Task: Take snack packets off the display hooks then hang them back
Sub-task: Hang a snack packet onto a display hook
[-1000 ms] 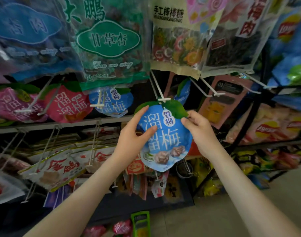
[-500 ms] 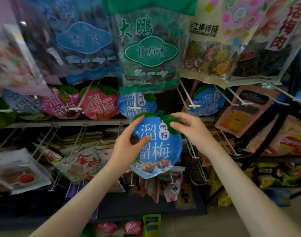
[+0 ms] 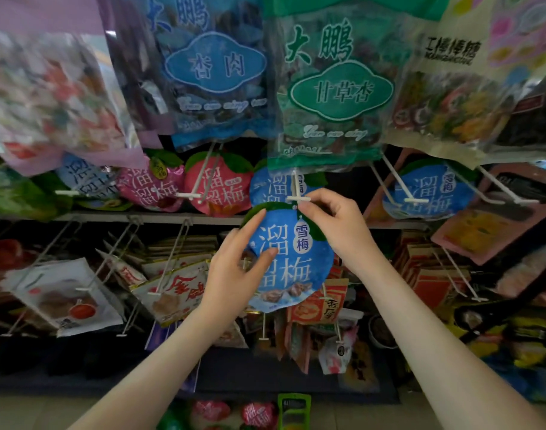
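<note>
held item: round blue plum snack packet (image 3: 291, 262), green leaf print at top, held up in front of the display by 2 hands
left hand (image 3: 234, 274): grasping the packet's left side, thumb laid across the printed front, fingers along the rim and behind
right hand (image 3: 333, 225): pinching the packet's top edge at the leaf, thumb and index finger together, other fingers loosely curled
hook tip (image 3: 298, 199): white T-shaped end of a display hook, just above the right pinch, fingertips at or touching it
packet on hook?: cannot tell, the pinch hides the hang hole
behind the grip: 1 more blue plum packet (image 3: 273, 187) hanging on that same hook, partly covered by the held one
above the grip: green dried-apricot bag (image 3: 333, 88), its lower edge close over the hook tip; blue apricot bag (image 3: 212, 72) up and left
left of the grip: pink plum packet (image 3: 219, 189) on its own hook
right of the grip: another blue plum packet (image 3: 429, 190), well apart
below the grip: small orange and red sachets (image 3: 318, 308) hanging
</note>
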Action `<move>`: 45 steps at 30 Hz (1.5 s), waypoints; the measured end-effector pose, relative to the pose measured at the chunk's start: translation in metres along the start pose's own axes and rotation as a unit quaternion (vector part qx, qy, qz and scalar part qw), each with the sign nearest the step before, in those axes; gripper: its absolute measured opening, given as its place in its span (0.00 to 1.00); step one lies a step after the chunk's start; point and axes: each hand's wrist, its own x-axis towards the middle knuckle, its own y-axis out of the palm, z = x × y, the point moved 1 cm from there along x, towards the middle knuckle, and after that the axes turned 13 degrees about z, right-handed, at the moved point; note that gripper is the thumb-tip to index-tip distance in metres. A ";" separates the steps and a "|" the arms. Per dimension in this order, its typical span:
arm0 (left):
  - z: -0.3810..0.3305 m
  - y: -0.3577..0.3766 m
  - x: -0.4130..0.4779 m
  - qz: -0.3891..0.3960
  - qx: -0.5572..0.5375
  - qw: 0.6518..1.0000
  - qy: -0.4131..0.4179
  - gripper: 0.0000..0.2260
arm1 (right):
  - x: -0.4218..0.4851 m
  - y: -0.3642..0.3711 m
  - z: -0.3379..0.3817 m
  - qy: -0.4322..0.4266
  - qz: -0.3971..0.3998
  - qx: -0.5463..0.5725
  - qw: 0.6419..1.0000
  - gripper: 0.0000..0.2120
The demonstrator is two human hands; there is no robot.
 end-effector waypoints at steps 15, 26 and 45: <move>0.007 -0.003 0.024 0.041 0.025 0.998 0.028 0.26 | 0.010 0.001 -0.007 0.026 -0.030 0.034 0.999 0.09; 0.020 0.004 0.023 0.029 0.008 0.999 0.018 0.25 | 0.014 0.004 -0.015 0.003 -0.042 -0.020 0.999 0.07; 0.055 0.096 0.097 -0.028 0.421 0.902 -0.090 0.40 | 0.009 -0.044 -0.101 0.052 -0.244 -0.155 0.956 0.07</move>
